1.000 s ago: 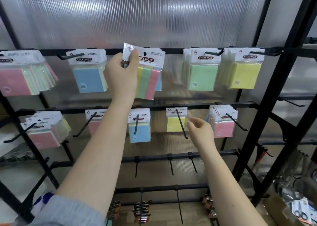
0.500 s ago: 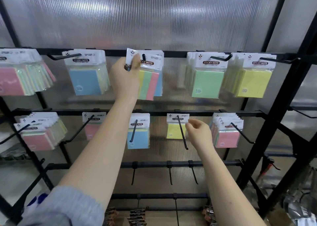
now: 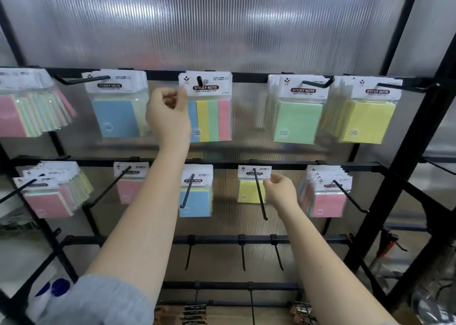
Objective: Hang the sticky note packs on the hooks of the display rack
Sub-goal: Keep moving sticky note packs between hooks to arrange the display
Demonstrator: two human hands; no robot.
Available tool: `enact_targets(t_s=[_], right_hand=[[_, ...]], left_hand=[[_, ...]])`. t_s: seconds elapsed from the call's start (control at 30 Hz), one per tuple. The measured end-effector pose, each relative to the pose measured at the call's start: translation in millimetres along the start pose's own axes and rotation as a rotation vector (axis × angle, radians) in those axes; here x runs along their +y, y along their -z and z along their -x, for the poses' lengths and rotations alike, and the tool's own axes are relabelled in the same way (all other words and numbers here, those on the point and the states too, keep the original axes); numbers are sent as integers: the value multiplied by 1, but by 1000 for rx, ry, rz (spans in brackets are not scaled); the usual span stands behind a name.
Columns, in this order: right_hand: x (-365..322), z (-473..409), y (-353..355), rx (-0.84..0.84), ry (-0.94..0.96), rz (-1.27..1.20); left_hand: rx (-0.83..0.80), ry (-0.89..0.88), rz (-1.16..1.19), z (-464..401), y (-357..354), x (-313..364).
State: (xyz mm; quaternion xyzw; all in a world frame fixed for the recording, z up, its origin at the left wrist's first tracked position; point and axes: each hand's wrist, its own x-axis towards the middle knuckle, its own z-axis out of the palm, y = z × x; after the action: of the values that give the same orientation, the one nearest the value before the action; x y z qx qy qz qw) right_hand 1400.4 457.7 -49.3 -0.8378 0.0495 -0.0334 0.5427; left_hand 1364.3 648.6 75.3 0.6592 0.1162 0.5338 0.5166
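- A person faces a black display rack (image 3: 404, 137) with rows of hooks, seen from a head camera looking at both bare forearms raised toward it.
- The striped sticky note pack (image 3: 209, 112), with blue, yellow, green and pink bands, hangs upright on the top-row centre hook (image 3: 199, 80), whose tip pokes out through the hole in the white header card.
- The left hand (image 3: 167, 112) is at the left edge of that pack, fingers curled, thumb against the header card's lower left corner; whether it pinches the card or only touches it is hard to make out.
- The right hand (image 3: 280, 192) sits lower, in the second row, fingers loosely curled and seemingly holding nothing, just right of a long hook (image 3: 259, 196) carrying a yellow pack (image 3: 250, 190).
- Key relation: the striped pack lies immediately right of the left hand, its long axis vertical, already threaded on the hook; the left hand is far nearer, the right hand well below it.
- Judgement: this pack looks hung, so letting go is all that remains here.
- Hard to see: the left hand covers the pack's blue band, and packs at the left edge are cut off. The third-row hooks (image 3: 243, 253) carry nothing.
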Motion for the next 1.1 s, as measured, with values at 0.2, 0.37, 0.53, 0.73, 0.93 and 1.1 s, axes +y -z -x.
enact_targets(t_s=[0.2, 0.37, 0.53, 0.73, 0.93, 1.1], right_hand=[[-5, -18, -15, -15, -60, 52], [-4, -31, -25, 14, -83, 62], [-1, -31, -29, 124, -128, -84], [6, -34, -33, 106, -201, -142], [7, -21, -27, 66, -138, -90], [20, 6, -19, 44, -99, -131]], left_hand=[[-46, 144, -90, 25, 23, -22], [-106, 235, -182, 47, 43, -43], [-123, 346, -245, 65, 62, -65], [-190, 433, -267, 80, 75, -83], [-244, 461, -281, 83, 75, -93], [-311, 456, -360, 83, 67, -106]])
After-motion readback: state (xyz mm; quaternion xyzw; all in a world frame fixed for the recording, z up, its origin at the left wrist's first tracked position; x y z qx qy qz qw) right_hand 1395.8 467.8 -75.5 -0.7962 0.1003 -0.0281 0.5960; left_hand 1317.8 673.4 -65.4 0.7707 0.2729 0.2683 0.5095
